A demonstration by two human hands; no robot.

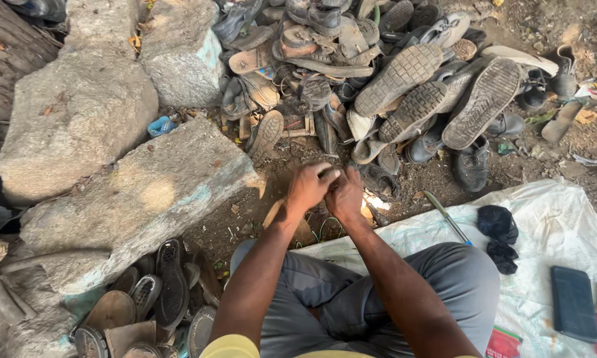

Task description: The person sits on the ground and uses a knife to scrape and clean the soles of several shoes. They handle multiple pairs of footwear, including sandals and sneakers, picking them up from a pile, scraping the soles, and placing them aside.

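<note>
Stones (pixel 123 192): big grey blocks at left, on bare dirt.
Shoe heap (pixel 378 73): worn shoes and sandals, many sole-up, beyond both hands.
White sheet (pixel 550 225): spread on the ground at right, under the grey-trousered knee.
Dark case (pixel 573 303): flat on the sheet, far right.
Black cloth (pixel 498 223): bunched on the sheet.
Left hand (pixel 310 188): curled, pressed against the right.
Right hand (pixel 345 194): closed, knuckles up.
Held thing: hidden between the fists; cannot tell.
Pen-like tool (pixel 448 218): at the sheet's edge.
</note>
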